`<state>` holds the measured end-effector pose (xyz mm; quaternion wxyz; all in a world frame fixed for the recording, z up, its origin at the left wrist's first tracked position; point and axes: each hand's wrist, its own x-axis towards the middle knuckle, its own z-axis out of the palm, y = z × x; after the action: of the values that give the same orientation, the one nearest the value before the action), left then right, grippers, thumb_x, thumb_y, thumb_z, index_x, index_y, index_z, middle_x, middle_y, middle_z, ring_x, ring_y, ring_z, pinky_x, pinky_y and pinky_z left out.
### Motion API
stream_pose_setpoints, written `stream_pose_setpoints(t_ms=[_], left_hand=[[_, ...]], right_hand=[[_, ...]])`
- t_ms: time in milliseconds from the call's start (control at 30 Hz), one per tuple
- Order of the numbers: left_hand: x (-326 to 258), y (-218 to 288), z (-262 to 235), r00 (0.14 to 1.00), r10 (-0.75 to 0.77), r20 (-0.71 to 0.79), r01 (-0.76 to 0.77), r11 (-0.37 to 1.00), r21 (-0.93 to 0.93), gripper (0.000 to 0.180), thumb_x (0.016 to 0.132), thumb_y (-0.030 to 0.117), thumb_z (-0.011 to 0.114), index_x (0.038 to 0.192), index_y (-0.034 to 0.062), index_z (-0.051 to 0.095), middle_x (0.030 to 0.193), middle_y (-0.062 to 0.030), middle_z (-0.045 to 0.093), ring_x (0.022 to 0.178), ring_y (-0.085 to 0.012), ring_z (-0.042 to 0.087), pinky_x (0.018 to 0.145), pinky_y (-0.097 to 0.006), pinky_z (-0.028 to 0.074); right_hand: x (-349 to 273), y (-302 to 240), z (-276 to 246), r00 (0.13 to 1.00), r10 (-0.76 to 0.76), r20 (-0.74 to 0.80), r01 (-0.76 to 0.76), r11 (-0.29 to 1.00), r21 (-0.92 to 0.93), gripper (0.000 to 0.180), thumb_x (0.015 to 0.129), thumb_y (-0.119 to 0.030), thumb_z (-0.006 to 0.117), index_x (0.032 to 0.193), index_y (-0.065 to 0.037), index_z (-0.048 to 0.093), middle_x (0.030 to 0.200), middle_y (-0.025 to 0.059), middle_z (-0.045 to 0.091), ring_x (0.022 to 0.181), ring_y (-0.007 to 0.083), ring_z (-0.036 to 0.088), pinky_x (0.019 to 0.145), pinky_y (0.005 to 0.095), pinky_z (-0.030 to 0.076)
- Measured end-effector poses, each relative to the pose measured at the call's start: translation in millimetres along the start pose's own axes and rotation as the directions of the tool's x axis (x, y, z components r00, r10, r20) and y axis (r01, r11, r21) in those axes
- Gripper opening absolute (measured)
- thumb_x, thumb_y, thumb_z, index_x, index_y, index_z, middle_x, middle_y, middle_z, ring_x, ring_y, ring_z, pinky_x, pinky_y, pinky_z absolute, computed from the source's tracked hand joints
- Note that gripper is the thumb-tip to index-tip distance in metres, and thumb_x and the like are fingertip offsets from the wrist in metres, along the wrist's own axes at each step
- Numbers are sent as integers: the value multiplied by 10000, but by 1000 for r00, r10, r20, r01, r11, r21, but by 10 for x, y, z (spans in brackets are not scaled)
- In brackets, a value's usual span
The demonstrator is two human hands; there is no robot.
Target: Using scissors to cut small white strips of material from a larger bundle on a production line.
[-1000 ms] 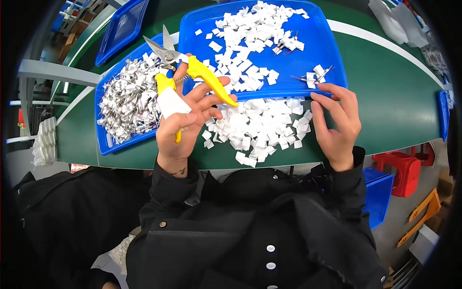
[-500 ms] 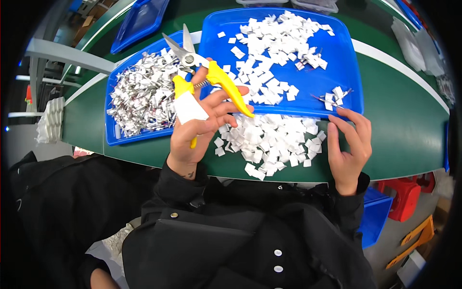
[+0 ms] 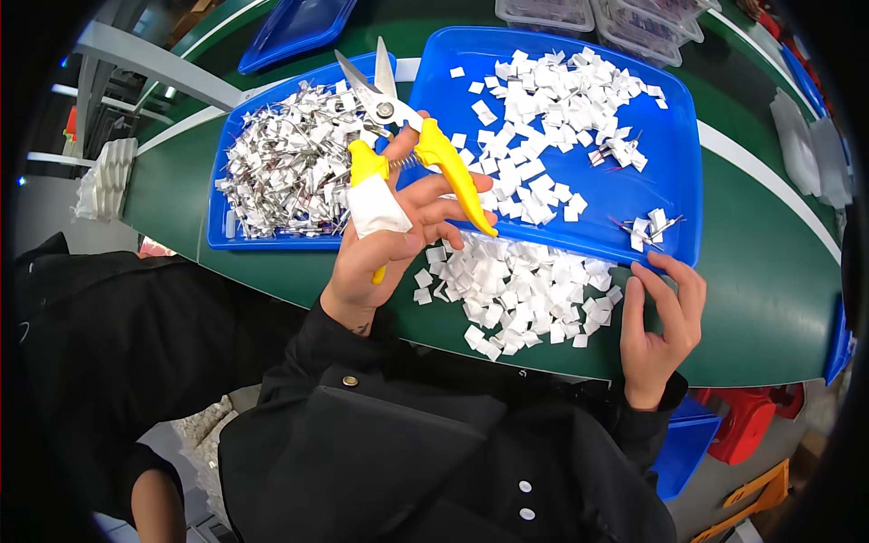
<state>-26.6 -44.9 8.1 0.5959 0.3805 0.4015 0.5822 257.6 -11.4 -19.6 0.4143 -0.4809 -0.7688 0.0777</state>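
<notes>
In my left hand [image 3: 385, 244] lies a pair of pruning shears [image 3: 457, 176] with yellow handles, their blades spread and pointing away from me. One handle is wrapped in white material, and the thumb rests by it. My left fingers curl loosely under the other handle. At the near right edge of the larger blue tray [image 3: 692, 181], my right hand [image 3: 665, 330] has its fingers apart and nothing visible in them. Just beyond its fingertips, inside the tray, lies a small cluster of white-tagged pieces with thin dark leads [image 3: 648, 228]. Between my hands, loose white squares [image 3: 525, 294] are heaped before the tray.
Left, a blue tray [image 3: 217, 204] is full of white-tagged pieces with leads. More white squares [image 3: 561, 100] lie in the larger tray. Clear plastic boxes [image 3: 634, 27] stand behind it on the green table [image 3: 751, 271]. A person in a dark sleeve [image 3: 118, 362] is close at left.
The whole view has shifted, so trays and table sit a little to the right and lower. Both hands keep nearly the same places beside the trays, and the shears stay spread in my left hand.
</notes>
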Motion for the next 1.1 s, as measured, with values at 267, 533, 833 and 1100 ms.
stream_pose_setpoints(t_ms=[267, 533, 833, 1100], left_hand=[[28, -38, -20, 997, 58, 49, -58, 998, 3, 917, 759, 88, 528, 1532, 71, 36, 1338, -347, 480, 1118, -348, 602, 870, -377, 469], [-167, 98, 99, 988, 84, 133, -88, 996, 23, 898, 769, 33, 548, 1533, 80, 78, 1314, -316, 509, 1083, -327, 618, 814, -341, 505], [-368, -132, 852, 953, 292, 78, -246, 598, 763, 852, 741, 9, 527, 1520, 29, 183, 1324, -203, 540, 1100, -247, 603, 886, -331, 478], [-449, -410, 1305, 852, 402, 336, -359, -20, 933, 885, 731, 177, 665, 1451, -112, 240, 1192, -239, 563, 1004, -382, 584, 792, -472, 474]], right_hand=[[21, 10, -15, 1000, -13, -12, 14, 1000, 14, 200, 710, 33, 704, 894, -43, 723, 1028, 83, 651, 964, 288, 577, 840, 382, 457], [-43, -54, -20, 994, -72, -81, 84, 984, 155, 194, 715, 4, 708, 902, -43, 720, 1002, 100, 658, 939, 311, 585, 826, 389, 473], [-101, -484, -22, 963, -76, 258, -164, 592, 789, 1028, 731, -298, 812, 1496, 20, 204, 1449, 239, 309, 1277, 368, 429, 1016, 418, 400], [-132, -700, 109, 961, 131, 242, -252, 65, 965, 706, 950, -104, 602, 1514, -36, 182, 1323, 118, 470, 1208, 185, 489, 1012, 319, 406]])
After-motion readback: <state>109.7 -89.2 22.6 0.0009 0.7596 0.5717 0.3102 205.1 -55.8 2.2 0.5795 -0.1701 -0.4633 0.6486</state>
